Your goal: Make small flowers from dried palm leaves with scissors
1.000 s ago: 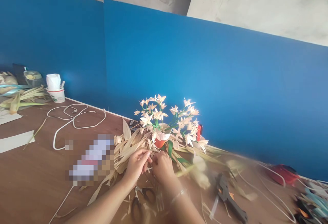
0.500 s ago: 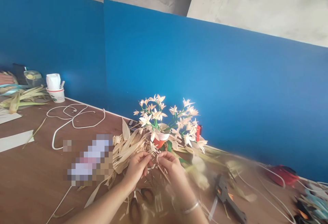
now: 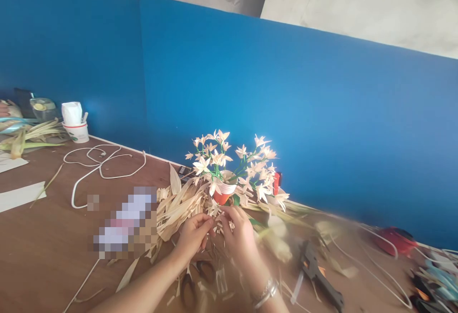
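Observation:
My left hand (image 3: 195, 233) is closed, thumb against the fingers, low in the middle of the head view. Close beside it, my right hand (image 3: 239, 231) has its thumb and fingers bent together near the left fingertips. Whatever lies between the fingers is too small and blurred to name. Just beyond the fingertips stands an orange-and-white cup (image 3: 222, 198). Above and around it spread cream star-shaped flowers (image 3: 202, 165) on green stems. Dry pale husks (image 3: 181, 208) lie to the left of the cup. Below my wrists are scissors (image 3: 188, 288), partly covered by scraps.
At the right lies a black glue gun (image 3: 317, 275), with a red pouch (image 3: 393, 241) farther off. White cable (image 3: 103, 162) curls at the left, near a white cup (image 3: 77, 131). A blue partition (image 3: 286, 103) backs the table. Another person's hand (image 3: 4, 109) shows at the far left.
My right hand has turned and its fingers have shifted up and inward, toward the left fingertips. A pale strip seen at the right fingertips no longer shows clearly. My left hand has barely moved.

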`<state>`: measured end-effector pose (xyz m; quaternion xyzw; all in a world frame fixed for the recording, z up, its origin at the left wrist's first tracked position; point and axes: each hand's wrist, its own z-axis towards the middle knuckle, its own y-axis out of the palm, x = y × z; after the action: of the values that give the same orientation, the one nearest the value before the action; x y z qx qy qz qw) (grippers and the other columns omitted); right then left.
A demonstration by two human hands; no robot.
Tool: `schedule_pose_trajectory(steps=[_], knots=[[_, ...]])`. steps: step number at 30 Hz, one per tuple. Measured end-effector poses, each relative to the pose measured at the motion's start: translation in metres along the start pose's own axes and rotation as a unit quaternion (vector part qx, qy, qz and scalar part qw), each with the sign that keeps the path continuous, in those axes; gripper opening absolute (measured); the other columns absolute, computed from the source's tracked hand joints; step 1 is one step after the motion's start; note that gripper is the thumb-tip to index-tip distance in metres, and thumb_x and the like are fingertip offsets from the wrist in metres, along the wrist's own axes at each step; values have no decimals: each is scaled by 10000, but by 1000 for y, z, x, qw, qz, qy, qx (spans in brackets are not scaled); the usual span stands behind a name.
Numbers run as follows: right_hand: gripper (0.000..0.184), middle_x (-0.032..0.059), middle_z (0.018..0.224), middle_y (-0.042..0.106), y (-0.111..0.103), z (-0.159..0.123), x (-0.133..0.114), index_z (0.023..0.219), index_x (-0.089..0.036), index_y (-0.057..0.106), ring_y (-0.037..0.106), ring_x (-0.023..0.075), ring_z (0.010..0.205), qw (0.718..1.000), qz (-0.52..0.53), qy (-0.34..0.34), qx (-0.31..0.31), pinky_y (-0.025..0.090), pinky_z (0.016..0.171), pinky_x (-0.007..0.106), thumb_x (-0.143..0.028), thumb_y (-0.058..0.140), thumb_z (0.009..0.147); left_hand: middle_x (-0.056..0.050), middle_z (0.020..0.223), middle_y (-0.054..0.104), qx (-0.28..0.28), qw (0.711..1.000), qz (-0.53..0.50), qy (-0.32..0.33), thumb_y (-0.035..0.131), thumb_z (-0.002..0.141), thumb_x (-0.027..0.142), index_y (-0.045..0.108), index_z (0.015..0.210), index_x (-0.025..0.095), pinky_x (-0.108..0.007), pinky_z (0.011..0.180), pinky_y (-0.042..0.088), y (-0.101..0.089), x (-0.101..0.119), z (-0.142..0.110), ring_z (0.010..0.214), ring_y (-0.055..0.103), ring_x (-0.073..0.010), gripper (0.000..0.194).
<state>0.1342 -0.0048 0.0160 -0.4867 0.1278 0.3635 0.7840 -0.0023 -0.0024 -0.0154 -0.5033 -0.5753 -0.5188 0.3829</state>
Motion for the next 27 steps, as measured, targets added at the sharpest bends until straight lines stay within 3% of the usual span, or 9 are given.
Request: schedule_pose_trajectory(steps=[7, 27], knots=[[141, 44, 808, 612, 4, -1, 5, 817, -198, 602, 567, 186, 770, 1000, 4, 4, 10, 429, 689, 290, -136, 483, 861, 24, 549, 620, -12, 1000, -16, -9, 637, 686, 493, 597, 714, 159, -169, 301, 152, 0, -2, 0, 295, 349, -36, 338], [156, 25, 771, 587, 4, 0, 6, 760, -203, 566, 540, 174, 735, 999, -21, -26, 12, 417, 660, 276, -96, 472, 823, 17, 531, 618, -44, 999, -15, -22, 643, 683, 505, 580, 718, 156, -163, 292, 127, 1, -3, -1, 278, 326, -28, 356]])
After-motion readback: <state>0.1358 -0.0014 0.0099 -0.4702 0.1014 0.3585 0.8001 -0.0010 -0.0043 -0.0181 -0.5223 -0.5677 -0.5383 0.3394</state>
